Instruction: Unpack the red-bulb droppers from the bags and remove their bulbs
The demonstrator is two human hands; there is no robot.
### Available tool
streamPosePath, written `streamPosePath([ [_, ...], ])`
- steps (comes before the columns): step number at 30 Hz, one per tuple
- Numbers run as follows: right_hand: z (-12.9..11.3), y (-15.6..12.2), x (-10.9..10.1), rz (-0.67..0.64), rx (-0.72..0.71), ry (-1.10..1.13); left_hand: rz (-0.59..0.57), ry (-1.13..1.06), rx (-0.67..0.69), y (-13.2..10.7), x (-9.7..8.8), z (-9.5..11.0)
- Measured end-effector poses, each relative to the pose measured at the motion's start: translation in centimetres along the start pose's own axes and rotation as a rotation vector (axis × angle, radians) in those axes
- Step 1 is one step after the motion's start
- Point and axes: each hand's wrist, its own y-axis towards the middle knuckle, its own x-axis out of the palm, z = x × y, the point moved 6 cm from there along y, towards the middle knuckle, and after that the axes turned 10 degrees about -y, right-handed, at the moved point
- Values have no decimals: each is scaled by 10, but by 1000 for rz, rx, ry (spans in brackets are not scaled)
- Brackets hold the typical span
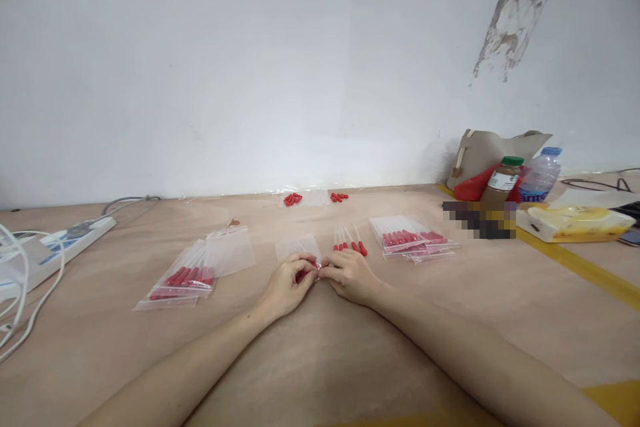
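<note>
A small clear zip bag (pixel 286 248) with thin droppers inside lies in front of me, its near end between my hands. My left hand (pixel 289 285) pinches that end, with red bulbs partly showing under the fingers. Thumb and finger of my right hand (pixel 353 277) are closed on the same end, touching the left fingertips. Just beyond the right hand lie several loose droppers (pixel 361 248) with red bulbs. Filled bags of droppers (pixel 187 275) are piled at the left, beside a flat clear bag (pixel 230 252). Another pile of filled bags (pixel 410 238) is at the right.
Two small groups of red bulbs (pixel 293 199) lie near the wall. A white power strip (pixel 55 253) with cables is on the left. On the right stand a green-capped jar (pixel 504 180), a plastic bottle (pixel 543 173), a grey bag (pixel 493 145) and a yellow tissue pack (pixel 577 223).
</note>
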Motion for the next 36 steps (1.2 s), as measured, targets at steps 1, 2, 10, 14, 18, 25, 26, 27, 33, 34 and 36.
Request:
streamPosePath([
  [1,0,-1,2,-26,42,18,1,-4,12,0,0,0],
  [2,0,-1,4,-53,78,32,10,-5,23,0,0,0],
  [10,-1,2,6,-242,104,241,174,67,0,-3,-12,-5],
  [14,2,5,-4,-263,157,458,163,234,198,-4,-19,8],
  [18,6,5,-7,-215,362,519,20,377,256,-8,-11,12],
  [25,15,-5,11,-183,565,739,-71,190,142,-4,-15,20],
  [26,17,-6,13,-189,572,757,-110,197,145,-3,-19,19],
  [27,19,-7,14,-194,569,744,-154,215,144,-2,-22,15],
  [33,22,-8,6,-291,520,371,-320,231,35,-6,-32,-14],
  [34,21,-7,5,-315,512,351,-308,225,37,-7,-32,-15],
  [36,18,-7,4,-348,487,358,-281,220,44,-9,-30,-14],
])
